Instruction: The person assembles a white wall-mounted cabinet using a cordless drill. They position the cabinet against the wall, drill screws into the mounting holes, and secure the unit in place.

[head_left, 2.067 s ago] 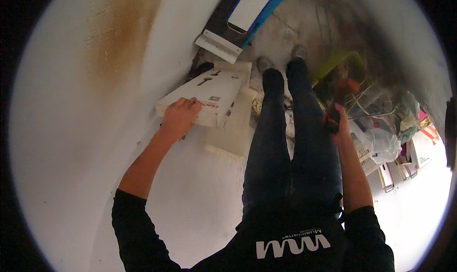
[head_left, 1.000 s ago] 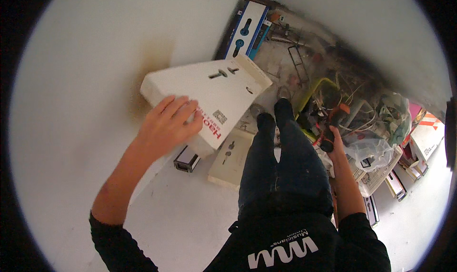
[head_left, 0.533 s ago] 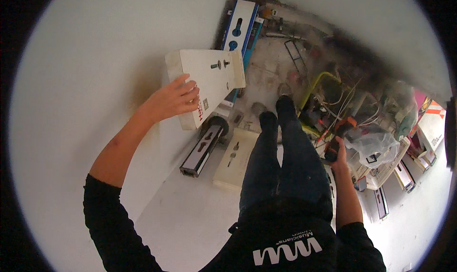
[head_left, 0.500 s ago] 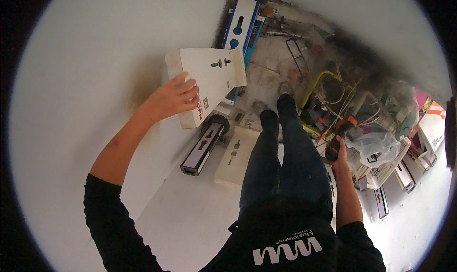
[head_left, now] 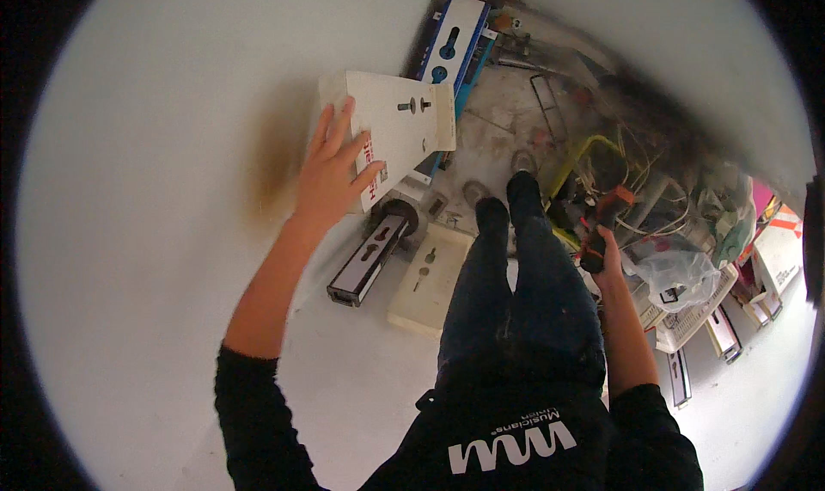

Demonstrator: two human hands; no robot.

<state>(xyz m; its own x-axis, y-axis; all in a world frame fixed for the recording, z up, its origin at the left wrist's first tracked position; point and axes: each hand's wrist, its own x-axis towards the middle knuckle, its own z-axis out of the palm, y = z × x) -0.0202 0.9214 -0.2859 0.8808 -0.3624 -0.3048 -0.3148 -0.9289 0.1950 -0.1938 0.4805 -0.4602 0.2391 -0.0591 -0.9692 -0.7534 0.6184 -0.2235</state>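
Observation:
My left hand (head_left: 333, 168) lies over the near end of a white cardboard box (head_left: 404, 108) that has red lettering and small pictures of fittings. Its fingers are spread, with the tips on or just over the box's face; whether they press on it cannot be told. The box is tilted beside the wall, its far end overlapping a blue-and-white box (head_left: 453, 39). On the other side, my right hand (head_left: 608, 259) is closed around the dark grip of a black-and-orange handheld tool (head_left: 613, 207), held upright beside my leg. The tool's exact kind is unclear.
Below the tilted box are a long narrow carton (head_left: 368, 263) and a flat cream box (head_left: 430, 272). At right are a yellow-green-rimmed container (head_left: 593, 147), tangled cables, a clear plastic bag (head_left: 679, 276) and a white plastic basket (head_left: 700, 315). A dark metal frame (head_left: 546, 104) lies farther off.
My left hand has shifted right and turned, its fingers now more spread over the box's end. The right hand still grips the tool, which has shifted slightly up and left in view.

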